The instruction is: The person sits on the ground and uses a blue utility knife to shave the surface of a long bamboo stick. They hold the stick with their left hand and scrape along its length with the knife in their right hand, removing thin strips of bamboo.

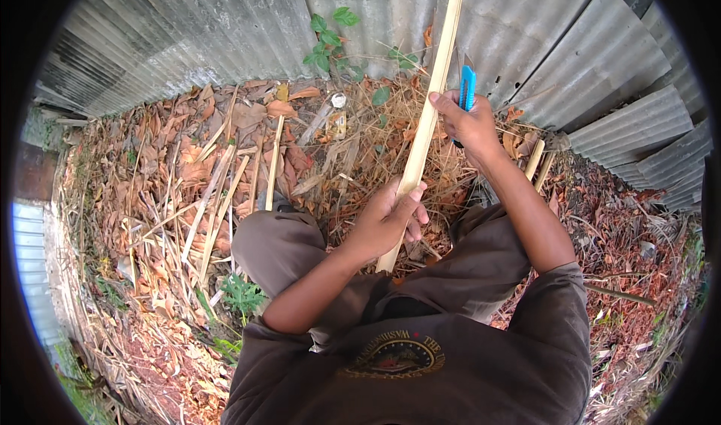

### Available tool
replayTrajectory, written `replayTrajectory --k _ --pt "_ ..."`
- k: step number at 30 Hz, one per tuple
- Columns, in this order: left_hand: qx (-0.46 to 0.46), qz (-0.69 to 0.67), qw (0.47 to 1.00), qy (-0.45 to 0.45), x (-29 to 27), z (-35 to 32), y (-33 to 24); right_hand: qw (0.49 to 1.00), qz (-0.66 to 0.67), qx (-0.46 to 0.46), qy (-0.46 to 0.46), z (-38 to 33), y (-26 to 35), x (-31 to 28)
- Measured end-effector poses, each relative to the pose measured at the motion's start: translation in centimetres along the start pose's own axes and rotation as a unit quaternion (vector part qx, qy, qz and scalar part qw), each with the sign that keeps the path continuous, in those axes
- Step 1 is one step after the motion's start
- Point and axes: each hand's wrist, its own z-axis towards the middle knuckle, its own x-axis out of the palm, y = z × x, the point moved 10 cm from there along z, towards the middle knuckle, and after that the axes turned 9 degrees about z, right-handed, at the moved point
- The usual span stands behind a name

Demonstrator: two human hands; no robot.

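A long pale strip of split wood, perhaps bamboo (425, 130), slants up from between my knees past the top edge of the view. My left hand (392, 216) is closed round its lower part. Higher up, my right hand (467, 124) grips a blue utility knife (467, 87), its thin blade pointing up and away from me. The right thumb rests against the strip's edge. Most of the right fingers are hidden behind the knife and the strip.
Corrugated metal sheets (210, 30) form a wall ahead. Several pale strips (218, 222) lie on dry leaves at left, and short sticks (535, 160) lie beside my right knee. A green plant (327, 43) grows against the wall. Brown leaf litter (593, 222) covers the ground at right.
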Motion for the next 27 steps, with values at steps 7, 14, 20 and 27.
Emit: replayTrajectory --k 7,14,20,27 --pt "-0.043 -0.182 0.981 0.049 0.2 -1.0 0.1 0.965 -0.215 -0.138 0.051 0.1 2.9 1.4" --pt "-0.066 -0.331 0.934 0.113 0.1 -2.4 -1.7 0.804 -0.534 -0.216 0.149 -5.3 3.4 5.2" --pt "-0.093 -0.304 0.938 0.135 0.9 -3.4 -1.4 0.788 -0.549 -0.268 0.073 -5.2 5.2 3.0" --pt "-0.096 -0.290 0.943 0.134 1.3 -4.3 -1.6 0.744 -0.546 -0.378 0.074 -7.5 5.3 3.7"
